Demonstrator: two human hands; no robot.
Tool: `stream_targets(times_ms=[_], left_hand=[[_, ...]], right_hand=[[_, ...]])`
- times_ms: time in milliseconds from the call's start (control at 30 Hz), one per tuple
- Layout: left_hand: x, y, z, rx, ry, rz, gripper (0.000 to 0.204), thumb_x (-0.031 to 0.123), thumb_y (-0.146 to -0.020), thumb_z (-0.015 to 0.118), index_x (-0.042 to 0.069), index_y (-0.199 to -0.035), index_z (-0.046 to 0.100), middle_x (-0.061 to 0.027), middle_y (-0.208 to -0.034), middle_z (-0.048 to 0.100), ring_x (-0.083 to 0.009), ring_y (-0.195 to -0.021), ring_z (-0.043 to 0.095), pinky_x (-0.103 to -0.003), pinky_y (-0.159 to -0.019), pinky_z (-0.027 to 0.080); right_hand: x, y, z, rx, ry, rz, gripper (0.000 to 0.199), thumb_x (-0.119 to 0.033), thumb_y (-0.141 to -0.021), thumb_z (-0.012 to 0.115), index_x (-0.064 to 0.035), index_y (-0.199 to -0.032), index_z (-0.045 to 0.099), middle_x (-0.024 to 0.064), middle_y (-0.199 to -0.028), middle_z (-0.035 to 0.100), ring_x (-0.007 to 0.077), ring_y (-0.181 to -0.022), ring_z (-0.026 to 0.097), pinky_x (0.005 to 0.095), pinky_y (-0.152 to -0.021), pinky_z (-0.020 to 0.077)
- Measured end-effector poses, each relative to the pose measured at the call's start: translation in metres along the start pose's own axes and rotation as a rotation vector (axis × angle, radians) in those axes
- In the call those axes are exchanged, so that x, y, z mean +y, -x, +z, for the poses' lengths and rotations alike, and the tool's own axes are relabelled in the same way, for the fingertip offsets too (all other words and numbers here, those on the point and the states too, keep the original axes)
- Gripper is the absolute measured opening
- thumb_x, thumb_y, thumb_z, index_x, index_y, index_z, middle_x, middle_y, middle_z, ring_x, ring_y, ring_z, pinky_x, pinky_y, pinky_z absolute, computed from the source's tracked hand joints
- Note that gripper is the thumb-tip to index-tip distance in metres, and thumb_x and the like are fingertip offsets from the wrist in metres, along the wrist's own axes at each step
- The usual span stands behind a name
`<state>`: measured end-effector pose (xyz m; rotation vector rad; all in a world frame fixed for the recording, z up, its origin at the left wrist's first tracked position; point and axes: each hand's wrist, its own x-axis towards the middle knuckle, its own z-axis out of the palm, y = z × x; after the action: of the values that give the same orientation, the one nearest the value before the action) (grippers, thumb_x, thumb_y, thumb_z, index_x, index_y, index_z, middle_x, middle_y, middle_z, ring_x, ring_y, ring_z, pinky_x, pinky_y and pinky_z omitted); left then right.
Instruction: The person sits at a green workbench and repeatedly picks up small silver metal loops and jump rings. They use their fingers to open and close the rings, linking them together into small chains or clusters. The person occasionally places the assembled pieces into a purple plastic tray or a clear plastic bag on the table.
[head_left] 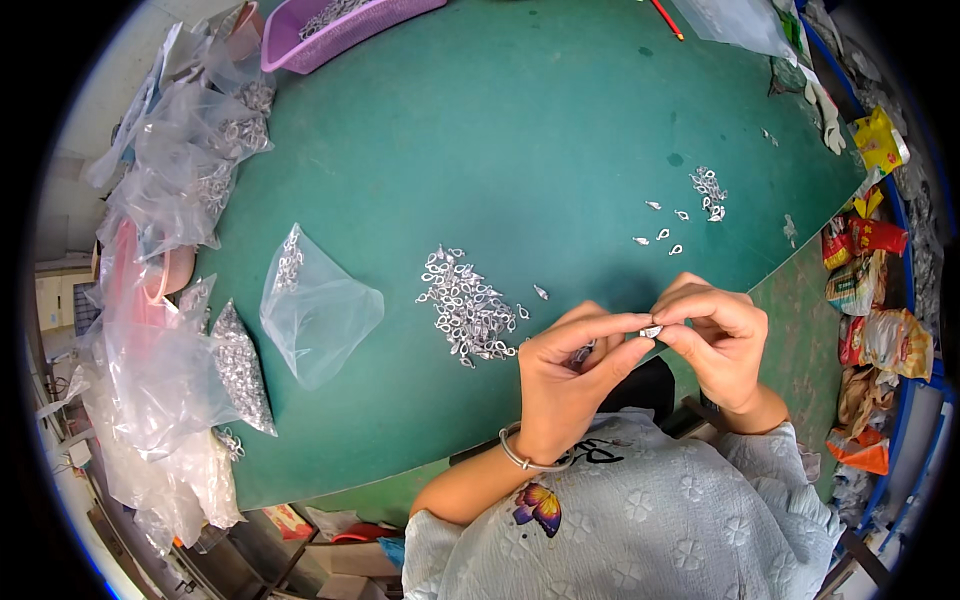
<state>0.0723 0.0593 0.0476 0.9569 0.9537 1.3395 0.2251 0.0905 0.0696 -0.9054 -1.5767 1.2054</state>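
Note:
Both hands meet above the near edge of the green table. Between their fingertips is a small silver lobster clasp [651, 331]. My left hand [572, 362] pinches it from one side with thumb and index finger, and more silver pieces show partly inside its curled fingers. From the other side, my right hand [722, 337] pinches the same clasp. Left of my hands lies a loose pile of lobster clasps [468, 308], with a single clasp [541, 292] apart from it. Beyond my right hand is a smaller cluster of clasps [709, 190], with several scattered ones nearby.
A clear plastic bag [325, 320] with a few clasps lies left on the green table [480, 150]. Beside it rests a filled bag of clasps [240, 370]. More plastic bags [150, 370] crowd the left edge. A purple basket [345, 35] stands at the back; colourful packages [868, 245] line the right.

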Motion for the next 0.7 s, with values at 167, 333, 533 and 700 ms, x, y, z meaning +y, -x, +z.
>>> stream_targets(times_ms=[167,333,533,700], left_hand=[[0.0058,0.0015,-0.0016,-0.014,0.002,-0.056,0.024,-0.008,-0.071,0.065,0.002,-0.094,0.065,0.0017,-0.068,0.049,-0.0036,-0.06,0.038,-0.019,-0.053,0.029],[0.0065,0.0024,-0.0017,-0.014,0.019,-0.082,0.023,-0.009,-0.072,0.063,0.0,-0.093,0.065,-0.0005,-0.072,0.053,-0.0055,-0.065,0.044,-0.019,-0.057,0.033],[0.0039,0.003,-0.0021,-0.011,0.055,-0.076,0.021,-0.007,-0.075,0.061,0.0,-0.094,0.065,-0.0005,-0.074,0.054,-0.0044,-0.064,0.043,-0.018,-0.056,0.032],[0.002,0.0032,0.0017,0.025,0.151,-0.125,0.017,-0.004,-0.079,0.06,-0.001,-0.096,0.064,0.0034,-0.071,0.05,-0.001,-0.059,0.036,-0.016,-0.05,0.029]], right_hand=[[0.0008,0.0011,0.0002,0.007,0.017,-0.019,0.013,0.009,-0.072,0.062,0.0057,-0.084,0.063,0.0116,-0.078,0.063,0.0144,-0.064,0.052,0.0245,-0.056,0.0397],[0.0,0.0014,0.0012,0.008,-0.008,-0.001,0.013,0.009,-0.072,0.062,0.0059,-0.085,0.063,0.0115,-0.078,0.063,0.0146,-0.065,0.052,0.0247,-0.056,0.0399],[0.0004,0.001,0.0015,0.003,-0.023,0.003,0.013,0.008,-0.072,0.063,0.0056,-0.085,0.063,0.011,-0.078,0.064,0.0146,-0.066,0.052,0.0248,-0.057,0.0398],[0.0018,0.0007,0.0013,0.004,-0.014,-0.002,0.011,0.007,-0.074,0.062,0.0052,-0.085,0.063,0.0106,-0.077,0.064,0.0153,-0.067,0.052,0.0254,-0.058,0.0396]])
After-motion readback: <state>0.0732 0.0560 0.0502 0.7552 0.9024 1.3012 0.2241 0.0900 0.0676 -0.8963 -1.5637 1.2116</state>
